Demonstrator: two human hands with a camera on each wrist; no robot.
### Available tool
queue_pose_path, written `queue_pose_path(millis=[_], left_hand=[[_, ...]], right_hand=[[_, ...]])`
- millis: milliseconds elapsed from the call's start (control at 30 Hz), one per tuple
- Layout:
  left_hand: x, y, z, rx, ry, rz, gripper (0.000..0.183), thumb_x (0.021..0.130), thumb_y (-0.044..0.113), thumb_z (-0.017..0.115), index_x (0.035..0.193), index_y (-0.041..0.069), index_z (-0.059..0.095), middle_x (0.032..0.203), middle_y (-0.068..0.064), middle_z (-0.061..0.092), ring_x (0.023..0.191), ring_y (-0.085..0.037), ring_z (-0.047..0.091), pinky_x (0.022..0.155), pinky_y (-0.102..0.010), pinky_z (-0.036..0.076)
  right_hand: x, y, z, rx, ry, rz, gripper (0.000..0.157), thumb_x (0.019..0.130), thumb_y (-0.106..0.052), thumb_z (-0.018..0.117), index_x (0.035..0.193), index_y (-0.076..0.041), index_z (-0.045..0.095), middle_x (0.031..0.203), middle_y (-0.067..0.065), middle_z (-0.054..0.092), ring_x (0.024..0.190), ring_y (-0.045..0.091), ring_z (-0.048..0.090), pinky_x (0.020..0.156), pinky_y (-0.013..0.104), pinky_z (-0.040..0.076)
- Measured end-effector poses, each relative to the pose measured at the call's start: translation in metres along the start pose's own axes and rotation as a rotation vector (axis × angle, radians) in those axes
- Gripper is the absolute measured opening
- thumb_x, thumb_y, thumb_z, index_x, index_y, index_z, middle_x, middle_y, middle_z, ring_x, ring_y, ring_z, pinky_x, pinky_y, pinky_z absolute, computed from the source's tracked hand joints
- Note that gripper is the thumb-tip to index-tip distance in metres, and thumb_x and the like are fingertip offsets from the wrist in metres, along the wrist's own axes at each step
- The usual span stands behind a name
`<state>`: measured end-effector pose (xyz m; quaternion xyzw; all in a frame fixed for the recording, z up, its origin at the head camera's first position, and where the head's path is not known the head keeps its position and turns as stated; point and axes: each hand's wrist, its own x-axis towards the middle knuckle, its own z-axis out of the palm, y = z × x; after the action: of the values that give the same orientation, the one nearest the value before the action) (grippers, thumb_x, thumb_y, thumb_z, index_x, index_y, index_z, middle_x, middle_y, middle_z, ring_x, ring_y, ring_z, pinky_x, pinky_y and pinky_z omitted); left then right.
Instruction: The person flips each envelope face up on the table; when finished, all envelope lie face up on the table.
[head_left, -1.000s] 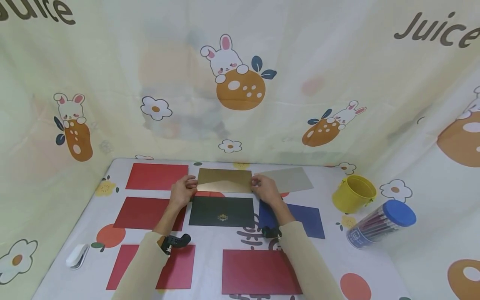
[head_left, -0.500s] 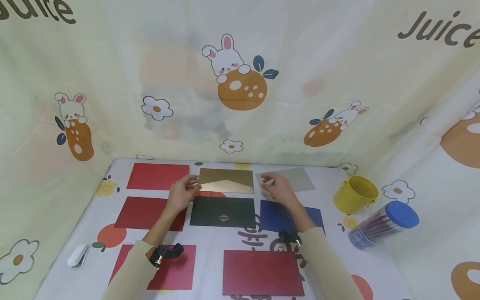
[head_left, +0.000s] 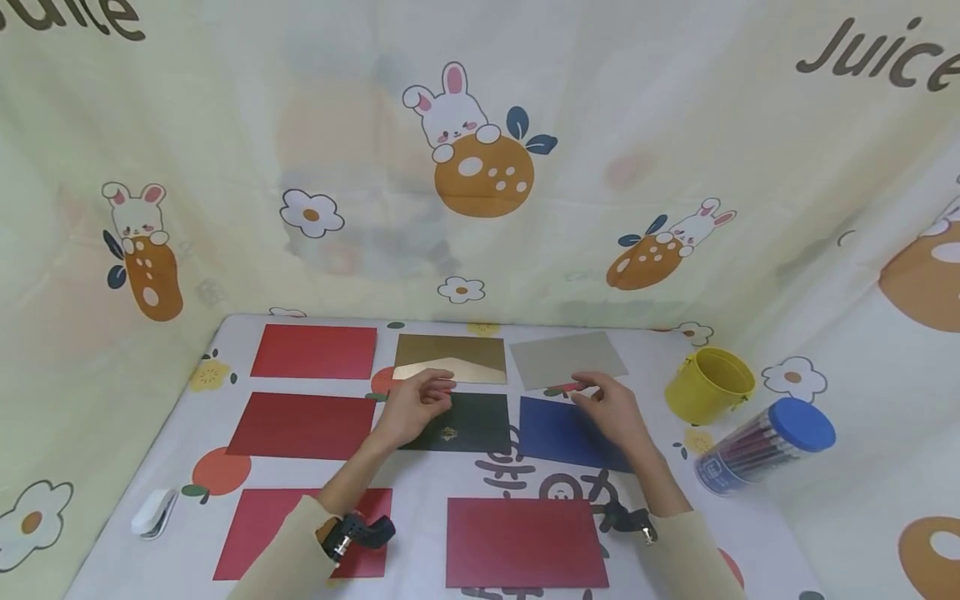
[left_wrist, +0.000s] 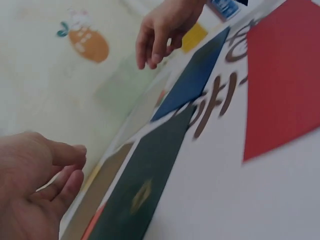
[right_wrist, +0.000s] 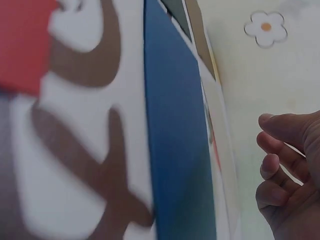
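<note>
My left hand (head_left: 414,410) hovers over the left part of a dark green paper rectangle (head_left: 482,425) with a small gold emblem, hiding some of it. Its fingers are loosely bent, with nothing between them. Above the upper edge of a blue paper rectangle (head_left: 558,429) hangs my right hand (head_left: 615,410), thumb and fingers apart and holding nothing in the right wrist view. A gold paper rectangle (head_left: 450,348) lies straight behind the green one. To its right rests a pale grey one (head_left: 566,358), turned slightly askew. Whether these are cards or envelopes, I cannot tell.
Red rectangles lie at left, one bright (head_left: 313,350) and one darker (head_left: 300,425). Two pinkish-red ones (head_left: 527,542) are near the front. A white stapler (head_left: 153,512) sits far left. At right stand a yellow bucket (head_left: 686,396) and a blue-lidded tub of pens (head_left: 761,446).
My right hand has left the gold rectangle's right edge and moved right and nearer. My left hand has come away from its left edge, toward the green one. The rectangles stay put.
</note>
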<state>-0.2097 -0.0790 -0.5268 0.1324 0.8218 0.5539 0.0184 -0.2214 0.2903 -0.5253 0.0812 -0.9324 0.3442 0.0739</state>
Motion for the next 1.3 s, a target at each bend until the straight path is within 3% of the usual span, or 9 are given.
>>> queue_pose_path(millis=[267, 467, 700, 1000, 1300], left_hand=[[0.004, 0.005, 0.058, -0.073, -0.193, 0.005, 0.048, 0.089, -0.001, 0.073, 0.136, 0.004, 0.059, 0.124, -0.015, 0.070, 0.107, -0.022, 0.070, 0.088, -0.027, 0.057], [0.007, 0.007, 0.082, -0.097, -0.227, 0.001, 0.051, 0.088, -0.002, 0.073, 0.136, 0.000, 0.058, 0.127, -0.016, 0.068, 0.115, -0.027, 0.068, 0.094, -0.031, 0.056], [0.007, 0.012, 0.090, -0.158, -0.252, -0.048, 0.054, 0.088, -0.005, 0.072, 0.138, -0.005, 0.053, 0.131, -0.024, 0.063, 0.121, -0.035, 0.063, 0.096, -0.034, 0.055], [0.010, 0.016, 0.099, -0.145, -0.284, -0.051, 0.055, 0.089, 0.000, 0.073, 0.140, -0.002, 0.053, 0.132, -0.024, 0.063, 0.123, -0.034, 0.062, 0.098, -0.041, 0.053], [0.010, 0.018, 0.102, -0.146, -0.291, -0.097, 0.053, 0.092, 0.002, 0.070, 0.142, 0.000, 0.052, 0.133, -0.021, 0.064, 0.124, -0.031, 0.062, 0.099, -0.041, 0.053]], right_hand=[[-0.040, 0.041, -0.020, -0.044, 0.005, 0.133, 0.037, 0.094, -0.018, 0.072, 0.129, -0.012, 0.065, 0.111, 0.009, 0.072, 0.080, 0.018, 0.061, 0.067, 0.029, 0.048], [-0.063, 0.059, -0.033, -0.069, 0.030, 0.208, 0.037, 0.096, -0.022, 0.069, 0.131, -0.011, 0.063, 0.115, 0.012, 0.070, 0.086, 0.020, 0.062, 0.067, 0.027, 0.048], [-0.075, 0.065, -0.039, -0.096, 0.020, 0.287, 0.040, 0.097, -0.022, 0.068, 0.134, -0.009, 0.062, 0.120, 0.016, 0.067, 0.092, 0.025, 0.064, 0.072, 0.032, 0.050], [-0.072, 0.072, -0.039, -0.088, -0.009, 0.348, 0.041, 0.100, -0.025, 0.063, 0.137, -0.008, 0.058, 0.128, 0.021, 0.064, 0.109, 0.038, 0.063, 0.088, 0.054, 0.053], [-0.073, 0.066, -0.039, -0.082, 0.022, 0.337, 0.038, 0.100, -0.024, 0.063, 0.132, -0.004, 0.062, 0.124, 0.022, 0.067, 0.108, 0.040, 0.066, 0.089, 0.055, 0.051]])
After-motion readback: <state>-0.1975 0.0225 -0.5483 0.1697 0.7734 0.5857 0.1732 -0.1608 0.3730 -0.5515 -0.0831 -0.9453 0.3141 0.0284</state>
